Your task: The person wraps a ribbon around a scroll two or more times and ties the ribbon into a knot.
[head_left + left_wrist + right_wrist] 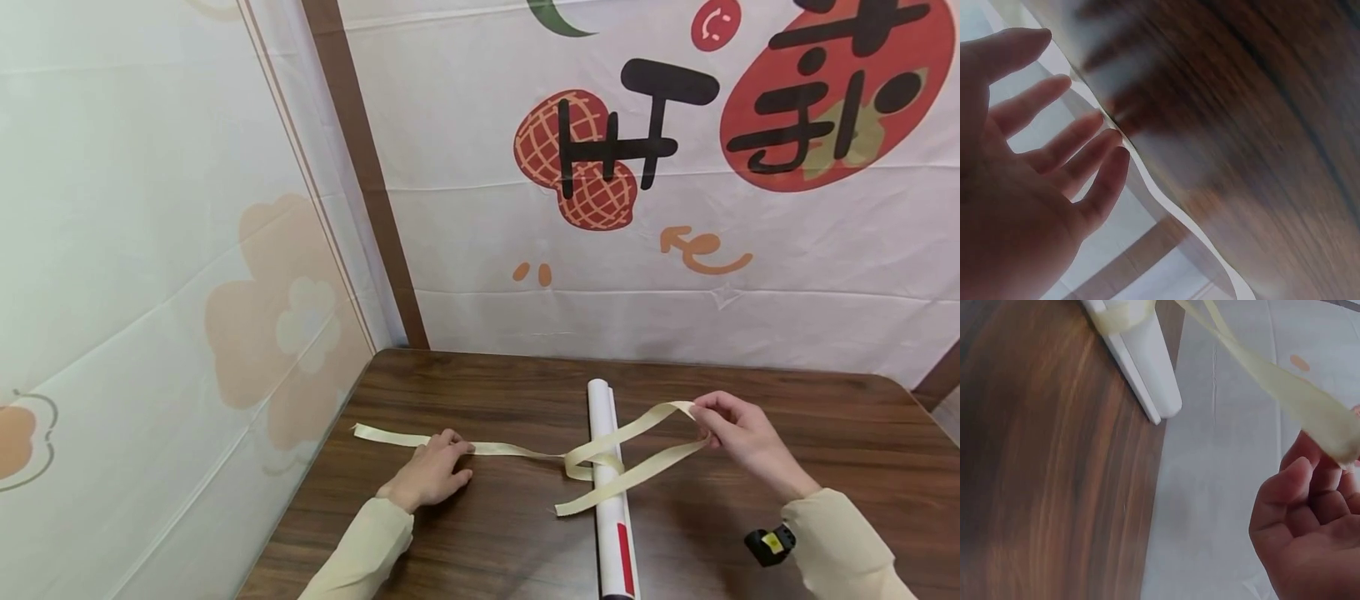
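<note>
A white roll [603,433], which looks like rolled paper, lies lengthwise on the table with a red patch near its close end. The cream ribbon [637,475] passes around its middle. My right hand [746,437] pinches a raised bend of that ribbon to the right of the roll, and a loose end slants back across it. In the right wrist view, the ribbon [1297,403] runs to the curled fingers. To the left, my left hand [431,471] rests on the ribbon's long tail [510,449], fingers loosely bent; the left wrist view shows the fingertips [1116,159] against it.
A brown wood-grain table [517,392] carries everything. Behind it hangs a white printed cloth [480,225], and another cloth [150,275] with flowers stands along the left side. A small black device [770,546] with a yellow mark is at the right wrist.
</note>
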The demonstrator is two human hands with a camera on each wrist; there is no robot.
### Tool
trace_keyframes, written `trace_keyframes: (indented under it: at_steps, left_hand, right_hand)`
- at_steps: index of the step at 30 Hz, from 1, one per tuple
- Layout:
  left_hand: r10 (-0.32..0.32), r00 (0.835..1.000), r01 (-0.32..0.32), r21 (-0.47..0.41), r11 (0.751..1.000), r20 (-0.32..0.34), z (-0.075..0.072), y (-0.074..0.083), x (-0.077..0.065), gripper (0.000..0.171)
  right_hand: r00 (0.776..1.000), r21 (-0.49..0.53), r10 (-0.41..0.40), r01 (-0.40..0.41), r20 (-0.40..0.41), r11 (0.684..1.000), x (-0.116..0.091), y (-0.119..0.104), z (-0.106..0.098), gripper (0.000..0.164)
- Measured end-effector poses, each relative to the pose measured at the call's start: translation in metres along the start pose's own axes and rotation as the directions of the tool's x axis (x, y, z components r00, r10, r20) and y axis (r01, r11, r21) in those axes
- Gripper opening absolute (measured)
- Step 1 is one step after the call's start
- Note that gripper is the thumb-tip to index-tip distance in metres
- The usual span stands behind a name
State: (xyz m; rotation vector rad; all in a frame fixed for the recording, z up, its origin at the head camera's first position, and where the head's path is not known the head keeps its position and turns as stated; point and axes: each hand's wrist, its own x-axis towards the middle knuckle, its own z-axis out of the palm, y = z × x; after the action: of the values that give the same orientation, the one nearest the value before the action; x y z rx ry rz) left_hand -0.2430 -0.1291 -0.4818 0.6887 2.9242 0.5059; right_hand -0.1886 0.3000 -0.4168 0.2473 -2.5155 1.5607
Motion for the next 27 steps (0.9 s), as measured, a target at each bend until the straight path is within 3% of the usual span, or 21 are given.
trace_keyframes:
  at_steps: [13, 22, 27]
  left_hand:
    - [-0.015, 1.0, 0.015, 0.007, 1.0, 0.013, -0.002, -0.002, -0.002, 0.034]
    - [-0.033, 0.999, 0.032, 0.029, 0.999, 0.013, -0.002, -0.005, -0.001, 0.032]
    - [-0.036, 0.999, 0.036, 0.019, 0.999, 0.016, -0.001, -0.007, -0.002, 0.033]
  right_hand:
    - [0.997, -0.27, 0.063, -0.071, -0.04, 0.96, -0.006, -0.002, -0.04, 0.025]
    - [0.997, -0.414, 0.067, -0.044, 0.042, 0.909, -0.005, -0.004, -0.06, 0.03]
    - [0.993, -0.471, 0.063, -0.009, 0.099, 0.882, -0.005, 0.001, -0.066, 0.022]
